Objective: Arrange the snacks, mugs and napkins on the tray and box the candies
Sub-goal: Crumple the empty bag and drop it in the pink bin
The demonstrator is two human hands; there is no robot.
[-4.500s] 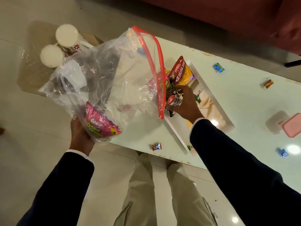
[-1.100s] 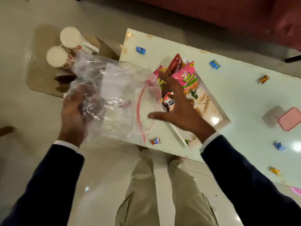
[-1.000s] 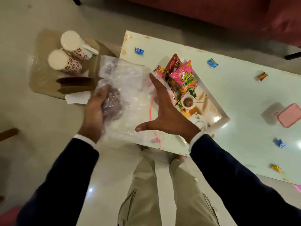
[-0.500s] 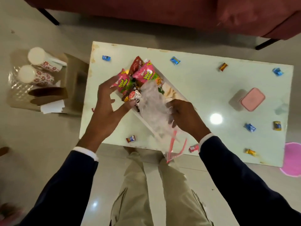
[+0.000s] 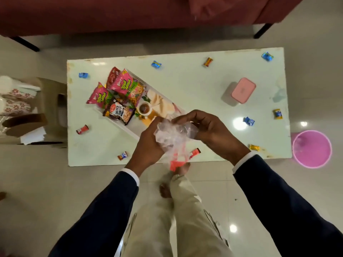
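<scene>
My left hand (image 5: 148,145) and my right hand (image 5: 207,128) both grip a crumpled clear plastic bag (image 5: 173,136) with a red zip strip, held over the table's near edge. Behind it the white tray (image 5: 118,125) lies at an angle and holds several snack packets (image 5: 120,93) at its far left end. Wrapped candies lie scattered on the table, such as a blue one (image 5: 156,64) and a red one (image 5: 82,129). A pink-lidded box (image 5: 243,89) stands to the right. Two floral mugs (image 5: 16,101) and white napkins (image 5: 32,135) rest on a stool at the far left.
The pale green table (image 5: 194,76) spans the middle of the view. A pink bin (image 5: 311,148) stands on the floor off the table's right end. A dark red sofa (image 5: 130,13) runs along the far side. My legs are below the table's near edge.
The bag, held wide and emptied of its last pink packet, has been bunched into a small wad between both hands. My view has shifted right, over the table's middle.
</scene>
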